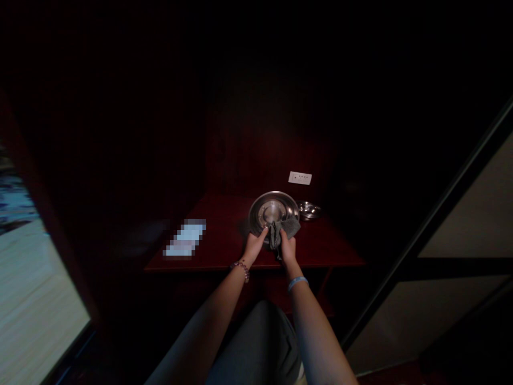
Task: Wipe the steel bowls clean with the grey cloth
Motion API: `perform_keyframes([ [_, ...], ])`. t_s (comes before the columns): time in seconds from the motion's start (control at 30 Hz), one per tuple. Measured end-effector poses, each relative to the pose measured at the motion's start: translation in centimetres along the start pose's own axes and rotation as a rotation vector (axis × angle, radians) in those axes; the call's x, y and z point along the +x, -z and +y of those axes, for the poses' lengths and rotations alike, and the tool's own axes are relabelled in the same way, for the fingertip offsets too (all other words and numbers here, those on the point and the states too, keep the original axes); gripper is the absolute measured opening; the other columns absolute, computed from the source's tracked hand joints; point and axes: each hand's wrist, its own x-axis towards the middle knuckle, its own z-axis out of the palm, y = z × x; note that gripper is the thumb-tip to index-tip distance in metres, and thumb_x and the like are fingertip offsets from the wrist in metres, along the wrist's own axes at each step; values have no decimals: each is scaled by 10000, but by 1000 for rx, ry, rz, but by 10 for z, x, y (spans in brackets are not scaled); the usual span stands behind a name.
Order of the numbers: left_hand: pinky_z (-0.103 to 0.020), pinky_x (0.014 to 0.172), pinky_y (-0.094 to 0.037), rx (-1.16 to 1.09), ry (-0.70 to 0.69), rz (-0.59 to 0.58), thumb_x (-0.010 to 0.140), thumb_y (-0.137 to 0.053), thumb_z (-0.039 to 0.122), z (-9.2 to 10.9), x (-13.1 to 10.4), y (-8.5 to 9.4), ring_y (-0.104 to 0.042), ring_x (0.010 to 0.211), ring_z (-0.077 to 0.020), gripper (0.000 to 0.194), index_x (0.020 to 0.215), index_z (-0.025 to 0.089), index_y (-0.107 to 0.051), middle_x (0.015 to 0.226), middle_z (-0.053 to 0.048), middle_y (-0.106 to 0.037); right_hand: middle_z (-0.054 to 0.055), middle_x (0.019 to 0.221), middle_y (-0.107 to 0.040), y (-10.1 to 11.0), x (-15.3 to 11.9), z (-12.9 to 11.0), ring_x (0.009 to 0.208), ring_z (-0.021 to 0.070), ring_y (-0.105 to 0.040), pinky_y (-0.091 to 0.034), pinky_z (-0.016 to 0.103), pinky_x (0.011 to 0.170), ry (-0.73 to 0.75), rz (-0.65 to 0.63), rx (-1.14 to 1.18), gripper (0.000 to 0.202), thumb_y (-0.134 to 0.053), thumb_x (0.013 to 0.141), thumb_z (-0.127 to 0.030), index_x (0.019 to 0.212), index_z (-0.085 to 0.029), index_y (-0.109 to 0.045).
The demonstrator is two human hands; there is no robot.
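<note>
A round stainless steel bowl (259,213) is held up above the dark red desk, tilted so that one broad face points toward me. My left hand (255,246) grips its lower left rim, with the thumb on the near face. A grey cloth (290,229) lies bunched against the bowl's lower right part. My right hand (287,248) is closed on this cloth and presses it to the metal, thumb in front. The fingers behind the bowl are hidden on both hands.
More shiny metal bowls (309,210) rest on the desk (224,256) behind and to the right. A pixelated flat pale object (186,239) lies at the left. A white socket plate (300,178) is on the back wall. Dark panels close in both sides.
</note>
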Motion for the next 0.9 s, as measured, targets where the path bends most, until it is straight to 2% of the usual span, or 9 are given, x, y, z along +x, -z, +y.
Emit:
perform_keyframes([
  [0.57, -425, 1124, -394, 19, -7, 11, 749, -729, 331, 0, -1, 1, -630, 1191, -249, 404, 1105, 144, -699, 1215, -121, -704, 126, 1020, -760, 0, -1, 0, 913, 224, -709, -525, 279, 801, -9, -1, -3, 451, -687, 747, -410, 1041, -70, -725],
  [0.9, -400, 1113, -406, 52, -10, 12, 758, -718, 337, 0, -1, 1, -636, 1182, -238, 394, 1108, 157, -694, 1219, -110, -704, 139, 1018, -758, -2, -6, -7, 921, 232, -707, -525, 283, 797, 1, 7, -25, 446, -683, 745, -397, 1034, -60, -730],
])
